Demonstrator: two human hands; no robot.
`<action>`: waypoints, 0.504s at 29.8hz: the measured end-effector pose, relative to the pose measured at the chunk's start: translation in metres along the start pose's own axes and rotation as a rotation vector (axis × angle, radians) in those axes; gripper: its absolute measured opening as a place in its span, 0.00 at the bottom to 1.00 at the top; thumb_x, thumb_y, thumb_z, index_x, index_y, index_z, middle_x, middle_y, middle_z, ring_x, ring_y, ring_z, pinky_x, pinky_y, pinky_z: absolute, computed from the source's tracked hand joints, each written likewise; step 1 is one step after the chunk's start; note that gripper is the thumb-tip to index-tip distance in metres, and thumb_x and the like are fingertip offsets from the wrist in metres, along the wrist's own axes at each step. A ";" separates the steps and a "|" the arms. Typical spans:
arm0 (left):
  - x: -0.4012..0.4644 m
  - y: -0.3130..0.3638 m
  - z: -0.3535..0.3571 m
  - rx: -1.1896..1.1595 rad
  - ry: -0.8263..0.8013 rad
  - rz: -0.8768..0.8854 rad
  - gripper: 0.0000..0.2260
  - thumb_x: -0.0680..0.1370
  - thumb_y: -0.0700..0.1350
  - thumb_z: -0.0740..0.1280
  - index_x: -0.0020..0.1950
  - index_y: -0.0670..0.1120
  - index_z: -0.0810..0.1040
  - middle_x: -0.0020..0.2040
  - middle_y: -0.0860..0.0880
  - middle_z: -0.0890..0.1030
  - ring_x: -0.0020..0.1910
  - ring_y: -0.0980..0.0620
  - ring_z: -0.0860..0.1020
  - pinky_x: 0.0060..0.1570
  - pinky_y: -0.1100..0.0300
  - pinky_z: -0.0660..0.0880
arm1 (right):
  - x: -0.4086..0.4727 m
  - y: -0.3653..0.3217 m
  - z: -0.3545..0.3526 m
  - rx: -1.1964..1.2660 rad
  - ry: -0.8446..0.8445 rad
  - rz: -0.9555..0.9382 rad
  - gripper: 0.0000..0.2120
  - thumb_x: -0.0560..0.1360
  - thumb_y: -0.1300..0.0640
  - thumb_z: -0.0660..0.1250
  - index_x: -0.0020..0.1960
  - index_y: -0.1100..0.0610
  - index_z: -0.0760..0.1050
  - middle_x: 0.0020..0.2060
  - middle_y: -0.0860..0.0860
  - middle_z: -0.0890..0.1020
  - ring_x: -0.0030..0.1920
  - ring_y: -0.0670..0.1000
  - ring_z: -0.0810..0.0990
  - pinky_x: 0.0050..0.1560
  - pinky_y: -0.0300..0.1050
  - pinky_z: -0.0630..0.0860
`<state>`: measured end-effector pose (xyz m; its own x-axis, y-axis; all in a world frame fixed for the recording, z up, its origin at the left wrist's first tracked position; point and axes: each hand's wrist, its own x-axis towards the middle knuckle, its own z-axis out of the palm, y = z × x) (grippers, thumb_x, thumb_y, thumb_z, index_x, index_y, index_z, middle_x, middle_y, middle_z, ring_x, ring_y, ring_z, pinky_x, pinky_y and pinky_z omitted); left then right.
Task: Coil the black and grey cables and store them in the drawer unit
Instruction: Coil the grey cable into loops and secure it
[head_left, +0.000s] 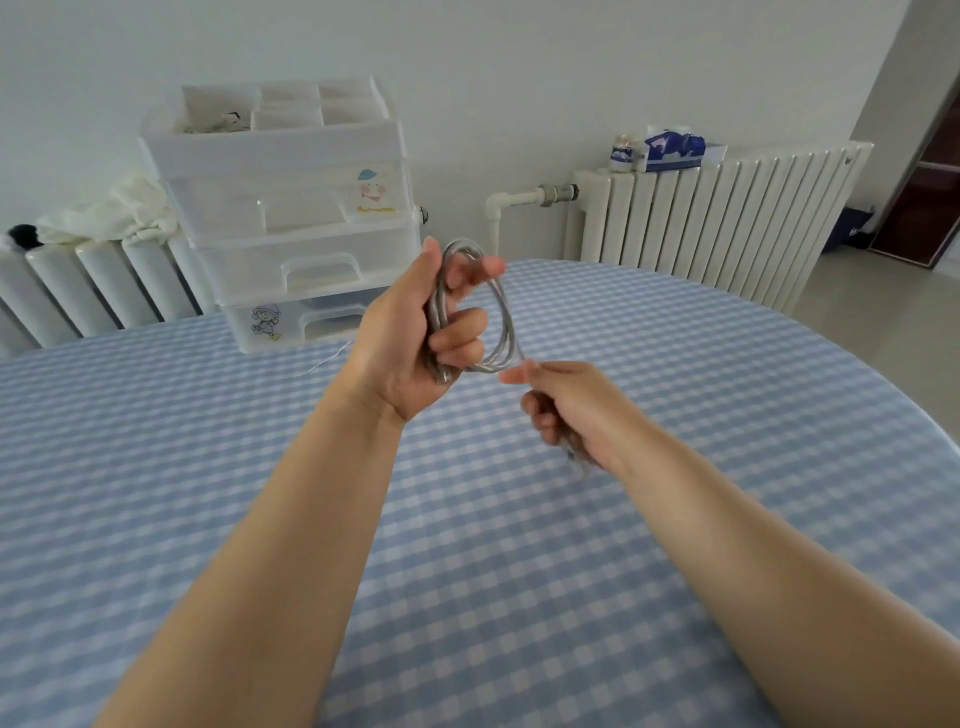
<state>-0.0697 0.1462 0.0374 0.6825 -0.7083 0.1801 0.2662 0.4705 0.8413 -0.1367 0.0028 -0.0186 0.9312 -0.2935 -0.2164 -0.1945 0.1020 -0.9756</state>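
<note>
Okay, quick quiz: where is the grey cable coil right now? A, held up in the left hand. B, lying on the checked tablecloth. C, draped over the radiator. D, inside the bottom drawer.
A: the left hand grips the looped grey cable above the table, while the right hand pinches its loose end.

No lettering anywhere is clear enough to read.

Pale wall (519, 62), white radiators (717, 208) beneath it, blue-checked table (467, 519), grey floor (872, 291), dark door (930, 187) at right
</note>
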 end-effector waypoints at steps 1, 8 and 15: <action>-0.001 -0.001 0.003 0.062 0.017 0.022 0.18 0.84 0.53 0.49 0.38 0.46 0.66 0.53 0.51 0.81 0.20 0.58 0.60 0.19 0.67 0.60 | -0.003 0.000 0.006 -0.042 -0.040 0.011 0.12 0.82 0.57 0.57 0.55 0.61 0.77 0.28 0.51 0.72 0.22 0.44 0.67 0.20 0.35 0.65; -0.008 -0.012 0.016 0.405 0.068 0.112 0.18 0.84 0.52 0.49 0.42 0.45 0.69 0.67 0.52 0.75 0.42 0.48 0.82 0.33 0.55 0.79 | -0.017 -0.010 0.013 -0.068 -0.219 0.033 0.08 0.82 0.58 0.58 0.57 0.54 0.74 0.40 0.52 0.86 0.27 0.43 0.74 0.24 0.33 0.69; -0.008 -0.037 0.031 0.741 0.149 0.217 0.15 0.83 0.54 0.50 0.46 0.50 0.71 0.48 0.51 0.82 0.40 0.48 0.83 0.36 0.56 0.79 | -0.020 -0.015 0.004 0.108 -0.317 0.110 0.08 0.80 0.63 0.59 0.49 0.58 0.77 0.34 0.50 0.84 0.30 0.44 0.79 0.22 0.32 0.68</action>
<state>-0.1058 0.1182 0.0207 0.7652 -0.5381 0.3535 -0.3713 0.0798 0.9251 -0.1506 0.0112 0.0004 0.9590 0.0332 -0.2813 -0.2816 0.2211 -0.9337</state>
